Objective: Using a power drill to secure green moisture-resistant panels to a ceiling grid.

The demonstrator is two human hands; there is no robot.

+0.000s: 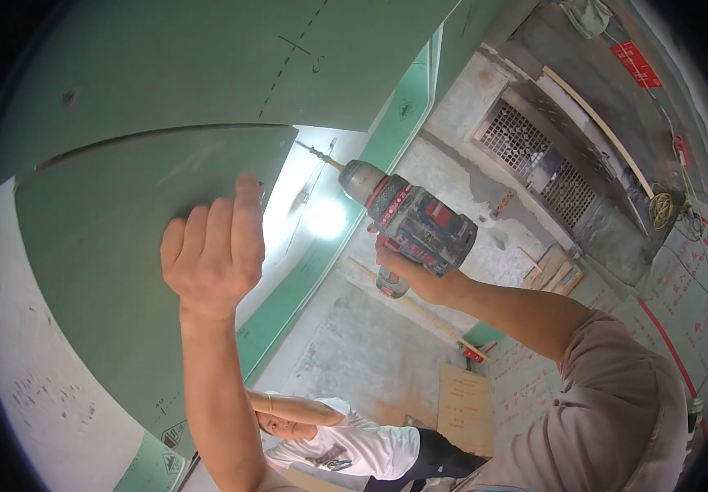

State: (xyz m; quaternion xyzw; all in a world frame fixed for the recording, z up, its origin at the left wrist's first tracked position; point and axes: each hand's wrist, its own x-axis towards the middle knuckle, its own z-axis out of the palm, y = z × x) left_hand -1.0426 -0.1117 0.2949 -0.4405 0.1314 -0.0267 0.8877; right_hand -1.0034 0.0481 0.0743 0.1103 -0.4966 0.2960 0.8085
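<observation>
Right hand (403, 264) gripping a cordless drill (426, 225) with white-marked red collar (394, 203), driver bit (321, 156) near green plasterboard (108, 205) printed with black dashes (279, 82), left hand (213, 254) curled beside it, any contents hidden

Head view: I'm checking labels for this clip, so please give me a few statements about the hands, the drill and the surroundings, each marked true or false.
1. The right hand holds a cordless drill. True.
2. The left hand grips a hammer. False: no hammer shows; the hand is raised in front of a green board.
3. The drill's bit points toward the picture's upper left. True.
4. The other person wears a red top. False: the top is white.
5. A bright light shows between the left hand and the drill. True.
</observation>
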